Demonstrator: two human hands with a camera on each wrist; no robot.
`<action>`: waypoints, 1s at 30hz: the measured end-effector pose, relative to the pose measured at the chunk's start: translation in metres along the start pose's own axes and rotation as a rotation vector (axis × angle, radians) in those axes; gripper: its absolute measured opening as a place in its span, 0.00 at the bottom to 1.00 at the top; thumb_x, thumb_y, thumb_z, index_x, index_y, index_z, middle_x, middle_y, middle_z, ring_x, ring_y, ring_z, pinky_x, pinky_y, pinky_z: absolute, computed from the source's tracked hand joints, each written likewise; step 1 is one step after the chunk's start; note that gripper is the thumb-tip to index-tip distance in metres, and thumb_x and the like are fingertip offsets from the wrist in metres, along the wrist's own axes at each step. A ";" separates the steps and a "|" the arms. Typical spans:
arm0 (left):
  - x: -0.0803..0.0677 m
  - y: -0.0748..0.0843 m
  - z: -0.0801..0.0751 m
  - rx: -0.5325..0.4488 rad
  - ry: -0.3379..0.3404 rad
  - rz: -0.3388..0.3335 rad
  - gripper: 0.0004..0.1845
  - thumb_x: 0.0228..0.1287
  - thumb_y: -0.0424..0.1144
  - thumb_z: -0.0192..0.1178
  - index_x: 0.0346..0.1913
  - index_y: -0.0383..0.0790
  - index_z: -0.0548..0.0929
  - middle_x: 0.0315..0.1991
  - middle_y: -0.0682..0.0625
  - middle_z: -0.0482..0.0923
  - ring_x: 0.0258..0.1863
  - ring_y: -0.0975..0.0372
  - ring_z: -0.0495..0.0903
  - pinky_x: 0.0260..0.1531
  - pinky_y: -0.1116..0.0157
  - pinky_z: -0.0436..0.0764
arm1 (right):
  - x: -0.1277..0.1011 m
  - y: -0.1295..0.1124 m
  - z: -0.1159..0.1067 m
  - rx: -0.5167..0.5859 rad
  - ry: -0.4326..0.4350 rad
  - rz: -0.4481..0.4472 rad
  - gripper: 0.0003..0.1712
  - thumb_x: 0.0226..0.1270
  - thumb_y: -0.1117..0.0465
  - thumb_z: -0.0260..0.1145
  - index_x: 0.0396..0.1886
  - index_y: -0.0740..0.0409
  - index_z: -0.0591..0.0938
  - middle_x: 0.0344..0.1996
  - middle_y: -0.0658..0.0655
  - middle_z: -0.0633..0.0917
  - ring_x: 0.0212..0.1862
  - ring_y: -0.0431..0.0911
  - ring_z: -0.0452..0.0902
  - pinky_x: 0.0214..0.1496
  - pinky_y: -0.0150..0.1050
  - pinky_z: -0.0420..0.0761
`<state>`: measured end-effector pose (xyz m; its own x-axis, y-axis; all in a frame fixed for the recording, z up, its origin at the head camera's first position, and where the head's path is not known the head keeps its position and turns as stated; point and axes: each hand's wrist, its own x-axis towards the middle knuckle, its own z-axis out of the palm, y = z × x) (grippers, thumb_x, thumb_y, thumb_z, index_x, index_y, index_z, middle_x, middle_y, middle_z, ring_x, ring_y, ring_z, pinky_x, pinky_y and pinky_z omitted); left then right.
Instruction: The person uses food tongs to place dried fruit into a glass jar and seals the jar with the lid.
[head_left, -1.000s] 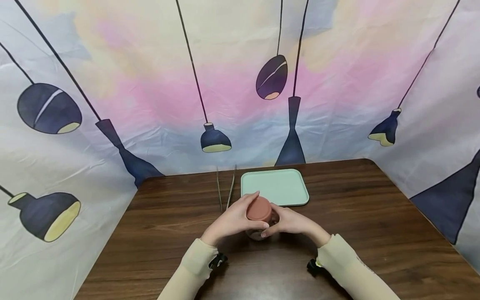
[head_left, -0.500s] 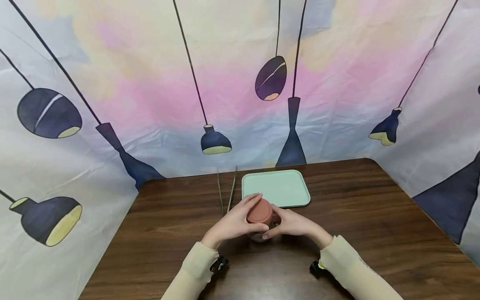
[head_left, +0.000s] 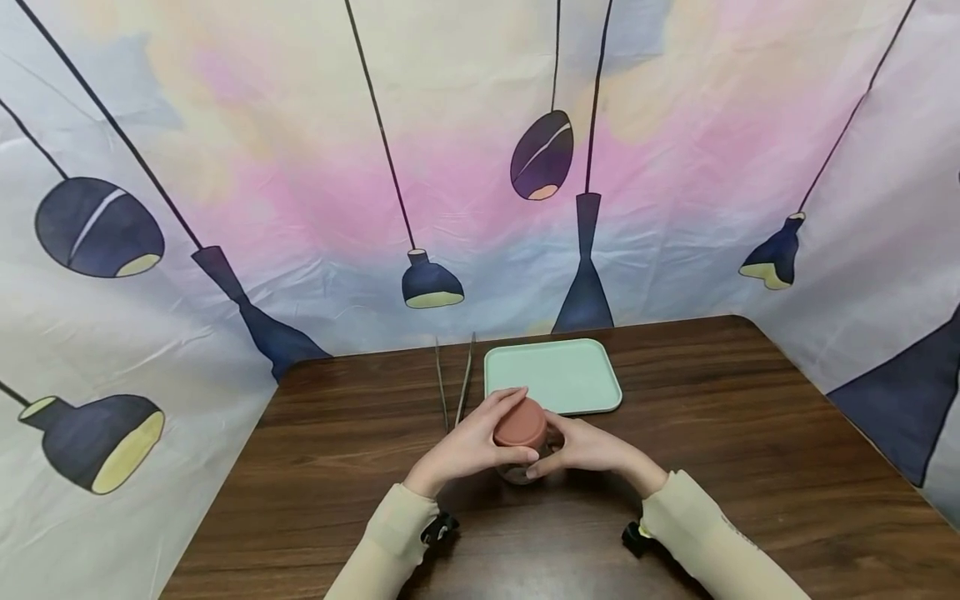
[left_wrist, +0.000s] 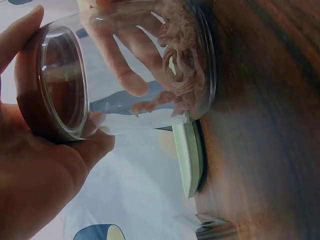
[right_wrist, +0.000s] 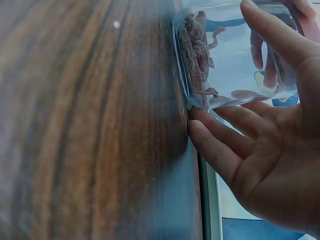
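A clear jar [right_wrist: 230, 55] with a reddish-brown lid [head_left: 521, 422] stands upright on the table in front of me. Brown, shrivelled strips [left_wrist: 182, 60], like dried meat, lie heaped at its bottom. My left hand [head_left: 468, 442] grips the lid from the left, thumb at the near side and fingers round the far side. From the right, my right hand [head_left: 588, 446] holds the glass body between thumb and fingers, its lower fingers close to the tabletop. In the head view both hands cover much of the glass.
A pale green tray [head_left: 555, 375] lies behind the jar, near the back edge of the dark wooden table [head_left: 322, 467]. To its left are metal tongs [head_left: 463, 383], spread apart, their near end hidden by my left hand. A patterned cloth [head_left: 315, 167] hangs behind.
The fingers of my left hand have shifted slightly to the right round the lid. Jar and right hand keep their places; the view itself has moved a little.
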<state>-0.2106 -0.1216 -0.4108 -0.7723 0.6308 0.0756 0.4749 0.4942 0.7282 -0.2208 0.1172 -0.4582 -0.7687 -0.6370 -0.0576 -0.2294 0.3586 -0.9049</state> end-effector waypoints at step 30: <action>-0.016 -0.026 -0.084 0.385 0.576 0.103 0.32 0.74 0.52 0.60 0.75 0.43 0.69 0.74 0.44 0.66 0.72 0.48 0.64 0.70 0.46 0.61 | -0.035 -0.014 -0.082 -0.404 0.664 -0.182 0.41 0.68 0.50 0.71 0.77 0.51 0.67 0.71 0.62 0.71 0.69 0.63 0.67 0.64 0.62 0.69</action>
<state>-0.2457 -0.1952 -0.3734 -0.7655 0.3211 0.5576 0.5914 0.6927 0.4129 -0.2398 0.1909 -0.4091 -0.8641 -0.2158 0.4548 -0.4867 0.5887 -0.6454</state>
